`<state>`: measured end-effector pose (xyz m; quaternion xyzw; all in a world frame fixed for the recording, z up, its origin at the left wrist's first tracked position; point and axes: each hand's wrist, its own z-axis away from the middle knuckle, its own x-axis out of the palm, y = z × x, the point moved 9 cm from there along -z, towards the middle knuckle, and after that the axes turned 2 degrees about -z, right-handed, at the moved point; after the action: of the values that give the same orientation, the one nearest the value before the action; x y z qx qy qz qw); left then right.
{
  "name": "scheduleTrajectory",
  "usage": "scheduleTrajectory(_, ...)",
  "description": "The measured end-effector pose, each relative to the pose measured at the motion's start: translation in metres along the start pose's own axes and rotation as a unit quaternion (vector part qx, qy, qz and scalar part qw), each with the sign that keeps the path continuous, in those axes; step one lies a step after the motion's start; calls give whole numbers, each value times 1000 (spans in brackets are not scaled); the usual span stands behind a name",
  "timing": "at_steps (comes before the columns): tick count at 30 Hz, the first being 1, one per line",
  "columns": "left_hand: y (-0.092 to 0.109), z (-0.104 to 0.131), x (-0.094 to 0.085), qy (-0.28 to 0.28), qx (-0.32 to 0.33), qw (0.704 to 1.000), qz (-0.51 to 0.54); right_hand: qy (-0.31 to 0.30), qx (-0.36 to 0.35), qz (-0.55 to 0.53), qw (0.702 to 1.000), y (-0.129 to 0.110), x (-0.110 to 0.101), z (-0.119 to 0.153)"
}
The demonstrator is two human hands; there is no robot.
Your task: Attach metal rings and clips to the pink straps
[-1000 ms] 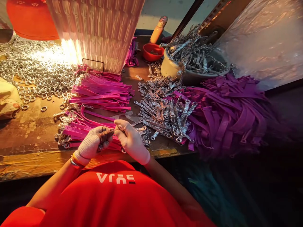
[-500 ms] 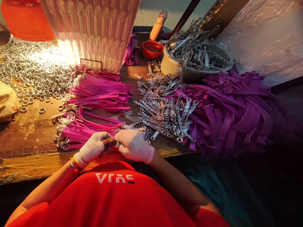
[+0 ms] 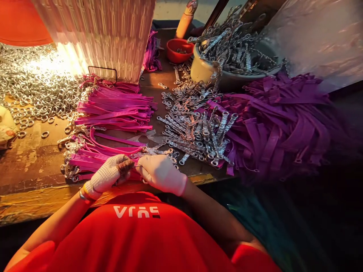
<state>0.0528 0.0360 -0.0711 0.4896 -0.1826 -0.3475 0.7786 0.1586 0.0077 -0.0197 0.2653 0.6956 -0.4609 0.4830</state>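
Note:
My left hand [image 3: 109,172], in a dotted white glove with brown wrapping on its fingers, is closed in a pinch at the bench's front edge. Facing it, my right hand [image 3: 162,173], in a plain white glove, is closed too. A thin glint of metal shows between the fingertips, too small to name; the rest is covered by my fingers. Right behind the hands lies a bundle of magenta straps [image 3: 92,158] with metal rings at their left ends. Short twisted metal chains [image 3: 195,132] are heaped beyond my right hand.
Loose metal rings [image 3: 42,88] cover the back left. A second row of magenta straps [image 3: 116,107] lies before a ribbed translucent panel [image 3: 104,34]. At the right are a purple strap pile [image 3: 272,124], a pale tub [image 3: 202,70] of chains and a red bowl [image 3: 179,56].
Both hands stay at the bench edge, fingertips together. The left hand has shifted slightly left and the gap between the fingers has widened a little. The whole view has tilted slightly.

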Motion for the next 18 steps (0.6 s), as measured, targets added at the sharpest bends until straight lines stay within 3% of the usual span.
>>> scheduleTrajectory(2,15,4,-2,-2,56,995,-78,-49,1,9,999,1,6,1)
scheduleTrajectory(4,24,7,5,-39,95,986,-128,-86,-8,0,996,1,11,2)
scheduleTrajectory(7,18,8,15,-93,73,987,-108,-89,-22,-38,995,-1,10,2)
scheduleTrajectory(12,14,5,21,-66,-14,996,64,14,4,-123,992,3,-4,2)
scheduleTrajectory(15,17,2,24,-21,-45,990,129,94,24,-84,992,2,-14,5)
scheduleTrajectory(18,21,-7,26,6,-50,987,153,126,73,-47,988,8,-16,7)
